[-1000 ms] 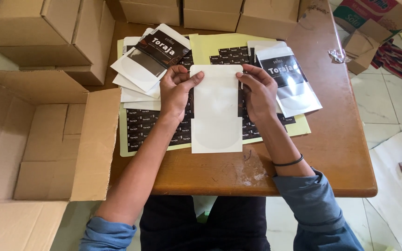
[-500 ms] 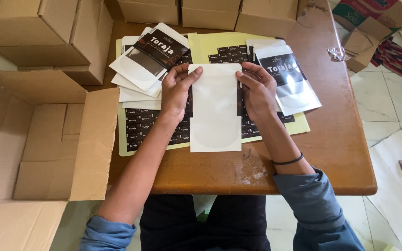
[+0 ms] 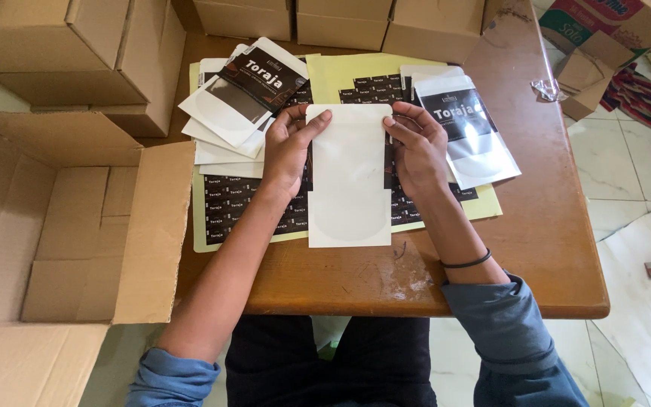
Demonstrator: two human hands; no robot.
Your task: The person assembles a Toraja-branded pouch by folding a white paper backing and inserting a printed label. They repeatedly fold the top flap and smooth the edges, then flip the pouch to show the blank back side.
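A blank white pouch (image 3: 349, 181) lies flat in the middle of the wooden table (image 3: 536, 226). My left hand (image 3: 289, 149) grips its upper left edge, thumb across the top. Its upper right edge is held by my right hand (image 3: 416, 147). Under the pouch lie yellow sheets of small black labels (image 3: 227, 207). To the left sits a fanned stack of white pouches (image 3: 239, 102), the top one carrying a dark label. A second small pile of labelled pouches (image 3: 469, 128) rests just right of my right hand.
An open empty cardboard box (image 3: 62, 226) stands at the table's left side. Closed cardboard boxes (image 3: 340, 19) line the back edge and the far left. Crumpled clear plastic (image 3: 545, 90) lies at the right. More boxes and white paper (image 3: 642, 324) are on the tiled floor.
The white pouch has stayed between my hands, shifting slightly lower on the label sheets. Both hands keep their grip near its top corners.
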